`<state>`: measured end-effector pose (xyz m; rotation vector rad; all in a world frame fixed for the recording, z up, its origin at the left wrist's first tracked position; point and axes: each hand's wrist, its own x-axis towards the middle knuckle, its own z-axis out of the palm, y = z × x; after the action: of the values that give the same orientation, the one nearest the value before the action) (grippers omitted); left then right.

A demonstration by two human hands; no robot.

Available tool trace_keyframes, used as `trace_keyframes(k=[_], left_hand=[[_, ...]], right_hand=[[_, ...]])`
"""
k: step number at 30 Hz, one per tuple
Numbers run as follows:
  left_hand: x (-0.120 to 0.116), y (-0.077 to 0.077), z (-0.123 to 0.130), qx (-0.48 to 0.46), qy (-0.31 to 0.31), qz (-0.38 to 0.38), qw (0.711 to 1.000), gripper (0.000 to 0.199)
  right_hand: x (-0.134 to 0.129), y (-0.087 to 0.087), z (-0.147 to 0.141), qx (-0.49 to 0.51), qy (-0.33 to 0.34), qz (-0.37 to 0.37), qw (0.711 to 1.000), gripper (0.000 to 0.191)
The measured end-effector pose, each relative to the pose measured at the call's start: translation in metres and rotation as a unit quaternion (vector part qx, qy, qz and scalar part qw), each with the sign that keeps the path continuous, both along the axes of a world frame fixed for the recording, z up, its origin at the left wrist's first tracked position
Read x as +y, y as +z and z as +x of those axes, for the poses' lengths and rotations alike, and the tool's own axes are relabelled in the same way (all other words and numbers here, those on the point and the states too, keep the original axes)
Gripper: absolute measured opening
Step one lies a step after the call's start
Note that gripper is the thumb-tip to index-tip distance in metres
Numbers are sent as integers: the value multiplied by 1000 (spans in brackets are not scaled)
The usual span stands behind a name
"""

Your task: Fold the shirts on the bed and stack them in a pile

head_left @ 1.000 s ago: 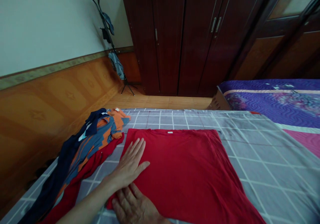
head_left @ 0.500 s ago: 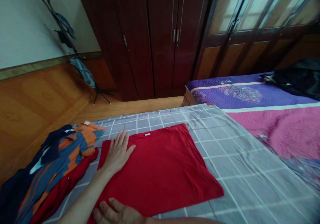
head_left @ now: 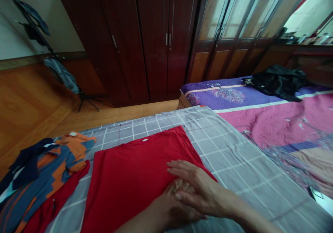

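Note:
A red garment (head_left: 130, 174) lies spread flat on the grey checked sheet (head_left: 234, 163), a small white label at its far edge. Over its right part, my right hand (head_left: 200, 188) crosses on top of my left hand (head_left: 179, 201). The right hand's fingers are stretched out and point left, with nothing in them. My left hand is partly covered by the right one, and its fingers are mostly hidden. The garment's near right corner is hidden behind the hands and forearms.
Orange, blue and red clothes (head_left: 59, 170) are heaped at the left. A purple and pink bedspread (head_left: 249, 122) carries a black garment (head_left: 281, 82) at the right. Dark red wardrobes (head_left: 156, 52) stand behind, and a coat stand (head_left: 83, 96) is at the back left.
The view has turned to the right. My left hand has left the garment's far left corner, and my right hand has left its near left part; both are now together over its right side.

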<state>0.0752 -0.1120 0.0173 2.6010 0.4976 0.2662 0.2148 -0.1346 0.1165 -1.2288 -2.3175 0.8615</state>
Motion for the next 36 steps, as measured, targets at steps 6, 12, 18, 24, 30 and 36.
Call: trace_keyframes(k=[6, 12, 18, 24, 30, 36], left_hand=[[6, 13, 1, -3, -69, -54, 996, 63], [7, 18, -3, 24, -74, -76, 994, 73], [9, 24, -4, 27, -100, -72, 992, 74], [11, 19, -5, 14, -100, -70, 992, 75], [8, 14, -3, 2, -85, -49, 995, 75], [10, 20, -3, 21, -103, -39, 994, 76]], right_hand=[[0, -60, 44, -30, -14, -53, 998, 53], [63, -86, 36, -135, 17, 78, 988, 66], [139, -85, 27, -238, -54, 144, 959, 67], [89, -68, 12, -184, -11, 124, 975, 70], [85, -83, 14, -179, 44, 101, 978, 70], [147, -84, 12, -239, -131, 142, 952, 70]])
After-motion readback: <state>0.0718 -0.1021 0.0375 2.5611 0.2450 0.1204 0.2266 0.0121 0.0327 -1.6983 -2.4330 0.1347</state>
